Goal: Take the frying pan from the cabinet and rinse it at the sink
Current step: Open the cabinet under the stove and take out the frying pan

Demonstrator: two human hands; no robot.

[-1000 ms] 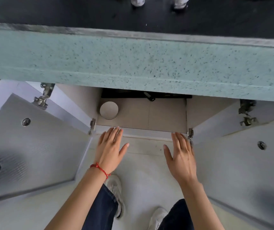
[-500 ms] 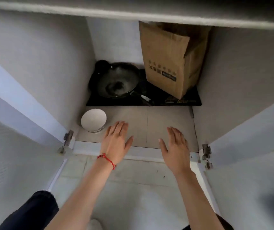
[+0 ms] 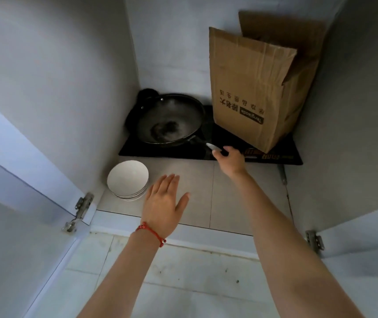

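Frying pan (image 3: 169,120) sits at the cabinet's (image 3: 57,88) back left on a black induction plate (image 3: 275,154), handle toward me. My right hand (image 3: 230,160) is at the handle tip, fingers curling on it. My left hand (image 3: 164,204) hovers flat, fingers spread, holding nothing, beside stacked white bowls (image 3: 128,180). Brown paper bag (image 3: 252,92) stands right.

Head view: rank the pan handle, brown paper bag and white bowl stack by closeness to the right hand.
1. Black frying pan handle, at the right hand fingers.
2. Brown paper bag, just behind, right.
3. Stack of white bowls, far left, by the left hand.
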